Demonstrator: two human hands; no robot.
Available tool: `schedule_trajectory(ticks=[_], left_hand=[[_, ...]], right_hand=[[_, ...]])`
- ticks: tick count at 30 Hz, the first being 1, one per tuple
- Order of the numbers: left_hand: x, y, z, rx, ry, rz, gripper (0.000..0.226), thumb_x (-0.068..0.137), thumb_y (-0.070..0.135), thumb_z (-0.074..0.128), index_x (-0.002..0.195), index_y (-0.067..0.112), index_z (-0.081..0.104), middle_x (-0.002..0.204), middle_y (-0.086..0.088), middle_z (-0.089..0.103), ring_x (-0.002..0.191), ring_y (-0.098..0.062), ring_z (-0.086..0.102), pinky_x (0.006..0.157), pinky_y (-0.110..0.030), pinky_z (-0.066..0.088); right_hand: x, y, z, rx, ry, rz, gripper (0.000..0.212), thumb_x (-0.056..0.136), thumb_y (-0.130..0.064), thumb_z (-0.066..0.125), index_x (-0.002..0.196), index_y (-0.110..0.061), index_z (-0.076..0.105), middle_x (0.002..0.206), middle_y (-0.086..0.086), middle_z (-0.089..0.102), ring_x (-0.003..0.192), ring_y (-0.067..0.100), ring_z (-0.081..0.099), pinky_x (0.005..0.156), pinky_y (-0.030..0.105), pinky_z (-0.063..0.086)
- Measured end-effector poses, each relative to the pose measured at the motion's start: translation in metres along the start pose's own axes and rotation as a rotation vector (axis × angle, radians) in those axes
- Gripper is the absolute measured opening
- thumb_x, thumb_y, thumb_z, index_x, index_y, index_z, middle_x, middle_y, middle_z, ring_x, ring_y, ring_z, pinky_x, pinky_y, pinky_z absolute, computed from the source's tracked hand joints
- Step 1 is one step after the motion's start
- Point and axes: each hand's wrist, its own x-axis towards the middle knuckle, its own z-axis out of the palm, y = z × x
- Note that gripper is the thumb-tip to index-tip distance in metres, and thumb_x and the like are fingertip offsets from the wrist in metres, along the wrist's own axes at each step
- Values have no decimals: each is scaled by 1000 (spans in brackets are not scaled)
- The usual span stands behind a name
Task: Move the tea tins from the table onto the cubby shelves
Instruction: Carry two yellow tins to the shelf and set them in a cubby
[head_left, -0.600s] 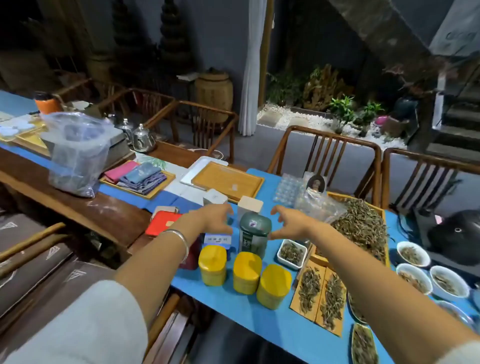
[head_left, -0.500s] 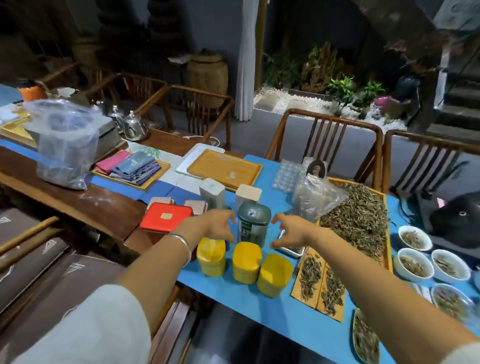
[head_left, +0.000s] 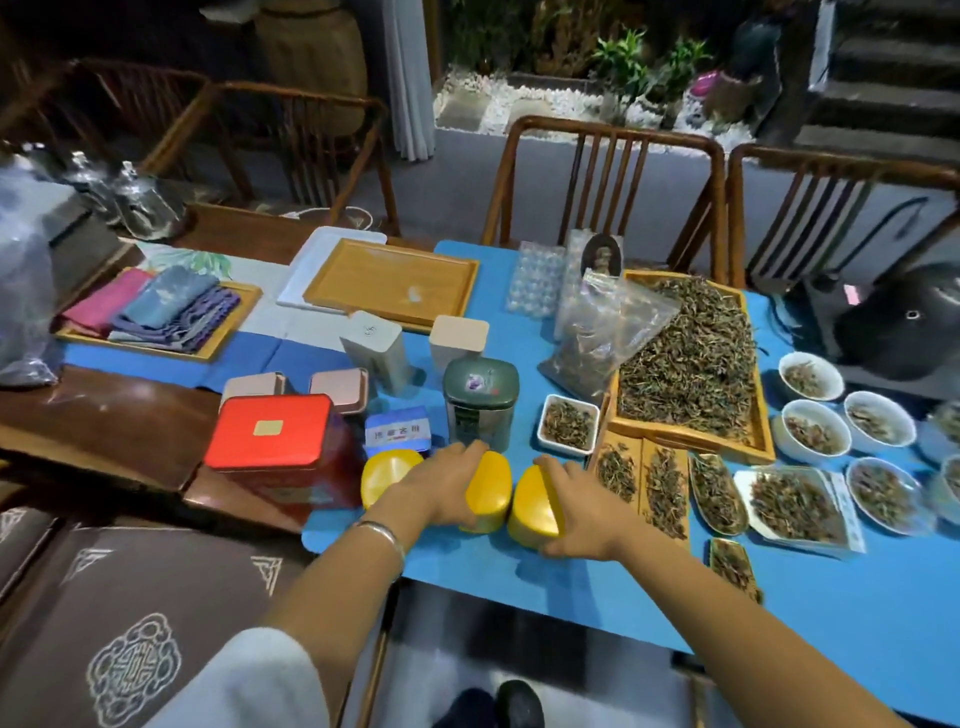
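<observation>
Progress: no tin is on a shelf, and no cubby shelves are in view. All visible tins stand on the desk (head_left: 597, 587), so the whole transfer appears to remain.

Grip state: the left hand (head_left: 441, 488) curls over the middle yellow tin (head_left: 491, 493) and holds it. The right hand (head_left: 576, 512) wraps the right yellow tin (head_left: 532, 512) from its outer side. Both tins rest on the blue cover near the front edge. A third yellow tin (head_left: 387, 475) stands just left of the left hand, untouched.

Other tins on the desk: a green tin (head_left: 480, 402) behind the hands, a red tin (head_left: 272, 434), a small blue box (head_left: 397, 431), two pink tins (head_left: 340, 387), and two pale tins (head_left: 374, 345) further back.

Containers: a wooden tray (head_left: 685, 441) holds a heap of loose tea leaves. White bowls (head_left: 810, 376) at the right each hold a small portion of leaves. A clear bag (head_left: 602, 332) holds more leaves.
</observation>
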Motion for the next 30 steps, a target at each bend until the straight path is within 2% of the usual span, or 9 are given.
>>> schedule_trajectory(ticks=[3,6,10,14,19,21,23,26,30], left_hand=[[2,-2,7,-7,64,33,97,65,37,83,141,14,27,126,-15,45,115,-36,48,88,-43,46],[4,-4,6,-11,90,72,87,61,41,82,129,15,34,116,-11,47,104,-32,50,78,-39,44],[6,-4,-3,-46,36,97,80,58,37,81,119,16,34,99,-2,40,91,-25,46,66,-34,37],[7,-2,-21,-90,-3,151,86,59,42,80,128,18,33,104,-1,41,92,-22,45,68,-33,37],[8,22,-59,-235,-3,289,71,58,40,84,115,26,45,104,5,52,93,-18,53,66,-28,40],[9,36,-75,-290,-2,327,76,59,39,86,122,28,45,111,3,55,99,-20,56,76,-32,48],[9,53,-90,-411,-8,346,84,63,34,88,131,32,39,120,1,52,106,-21,55,86,-37,51],[10,87,-107,-661,-62,401,78,71,20,86,130,34,38,120,5,48,104,-12,54,79,-24,51],[7,147,-112,-911,-191,481,55,76,8,79,114,33,48,112,9,57,94,-3,59,64,-14,54]], right_hand=[[-2,6,14,121,96,-4,107,63,-51,73,148,-26,14,128,11,39,118,34,45,93,44,45],[-2,10,18,178,154,6,107,60,-54,74,146,-17,23,134,9,42,122,28,43,99,37,41],[-5,11,9,258,160,51,95,55,-55,73,131,-18,32,117,2,45,104,21,48,78,29,38],[-24,14,-5,436,197,81,89,57,-41,82,130,-31,31,121,-4,46,103,14,50,80,29,45],[-59,11,-35,607,297,95,98,54,-47,86,135,-32,33,126,-7,50,115,15,53,96,36,47],[-77,13,-47,668,367,108,96,58,-37,89,136,-33,34,129,-7,50,117,15,53,98,40,47],[-97,16,-57,747,456,113,93,60,-32,90,135,-37,36,130,-10,49,117,10,54,97,37,50],[-136,17,-70,892,607,134,92,56,-39,91,132,-41,39,131,-10,51,113,3,58,91,24,52],[-194,20,-78,1091,862,215,90,48,-51,90,126,-35,48,128,-1,59,113,16,61,90,34,54]])
